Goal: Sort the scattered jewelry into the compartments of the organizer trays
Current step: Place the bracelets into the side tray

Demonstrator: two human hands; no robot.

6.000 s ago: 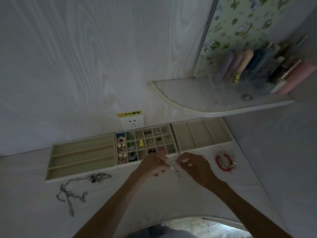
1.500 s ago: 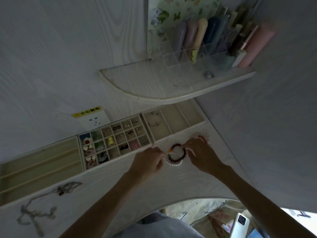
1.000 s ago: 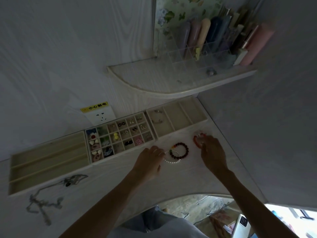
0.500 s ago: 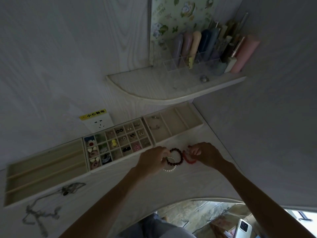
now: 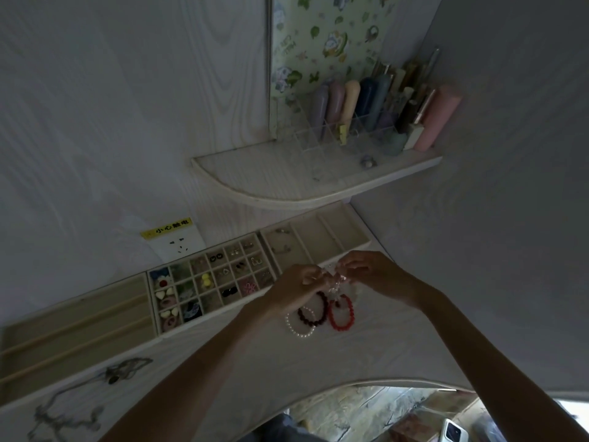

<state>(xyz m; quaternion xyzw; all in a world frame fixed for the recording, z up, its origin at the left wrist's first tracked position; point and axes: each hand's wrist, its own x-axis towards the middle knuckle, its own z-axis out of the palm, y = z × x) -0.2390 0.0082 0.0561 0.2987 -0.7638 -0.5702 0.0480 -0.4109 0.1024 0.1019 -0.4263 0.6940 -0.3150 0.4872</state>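
Both forearms reach up from the bottom edge and meet at frame centre. The left hand [image 5: 298, 287] and right hand [image 5: 371, 274] each pinch a small pale bracelet [image 5: 334, 279] between curled fingertips, just above the red bracelet [image 5: 341, 314], dark bracelet [image 5: 314, 312] and pearl bracelet [image 5: 299, 330] lying below the right tray [image 5: 357, 250].

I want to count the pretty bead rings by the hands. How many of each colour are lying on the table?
White pearl bracelet: 1
Dark red bracelet: 1
Bright red bracelet: 1
Total: 3

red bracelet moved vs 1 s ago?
Yes. The red bracelet was near the right tray's front corner; now it lies left, beside the dark bracelet.
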